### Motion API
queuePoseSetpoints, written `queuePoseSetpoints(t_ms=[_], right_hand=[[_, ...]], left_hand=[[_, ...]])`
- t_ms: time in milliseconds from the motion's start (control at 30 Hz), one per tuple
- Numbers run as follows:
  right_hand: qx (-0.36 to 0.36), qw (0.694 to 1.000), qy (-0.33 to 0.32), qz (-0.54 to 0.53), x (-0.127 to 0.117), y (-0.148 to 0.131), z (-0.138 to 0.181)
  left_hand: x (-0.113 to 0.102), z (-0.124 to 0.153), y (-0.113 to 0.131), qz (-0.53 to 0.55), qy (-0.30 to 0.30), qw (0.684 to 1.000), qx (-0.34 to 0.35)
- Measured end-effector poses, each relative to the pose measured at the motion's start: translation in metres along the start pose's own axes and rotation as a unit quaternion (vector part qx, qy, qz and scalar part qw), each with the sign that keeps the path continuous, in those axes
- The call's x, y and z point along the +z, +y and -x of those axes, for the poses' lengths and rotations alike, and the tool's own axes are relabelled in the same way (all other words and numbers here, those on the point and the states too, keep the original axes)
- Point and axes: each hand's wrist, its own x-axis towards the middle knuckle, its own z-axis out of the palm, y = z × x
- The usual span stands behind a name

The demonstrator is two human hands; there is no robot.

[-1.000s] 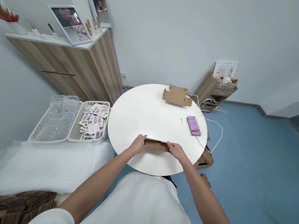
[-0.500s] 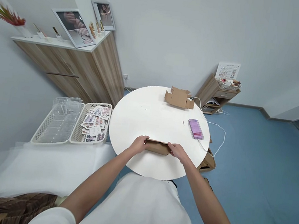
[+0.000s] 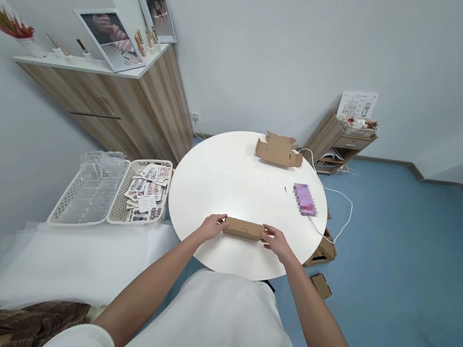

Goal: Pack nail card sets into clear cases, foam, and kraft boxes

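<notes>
The left hand [image 3: 212, 227] and right hand [image 3: 275, 242] are clasping a closed cardboard box [image 3: 244, 228] between them; an unfolded carton [image 3: 278, 150] is lying beyond the right hand.

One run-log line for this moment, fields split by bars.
left hand: at left end of cardboard box | right hand: at right end | box: closed | open carton: far side of white table

The white table [image 3: 208, 184] bears a closed box [image 3: 244, 229] at six o'clock, an opened-out carton [image 3: 280, 150] at one, a small dark bit [image 3: 285, 190] towards two and a pixelated purple item [image 3: 305, 200] at three.
</notes>
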Motion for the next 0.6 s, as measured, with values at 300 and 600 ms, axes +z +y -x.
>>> queuePoseSetpoints(t_ms=[300, 600], right_hand=[[-0.083, 0.989, 0.119, 0.003, 0.015, 0.018, 0.012], [-0.007, 0.971, 0.197, 0.137, 0.022, 0.055, 0.019]], left_hand=[[0.029, 0.008, -0.004, 0.026, 0.056, 0.998, 0.013], [0.069, 0.024, -0.018, -0.048, 0.060, 0.995, -0.065]])
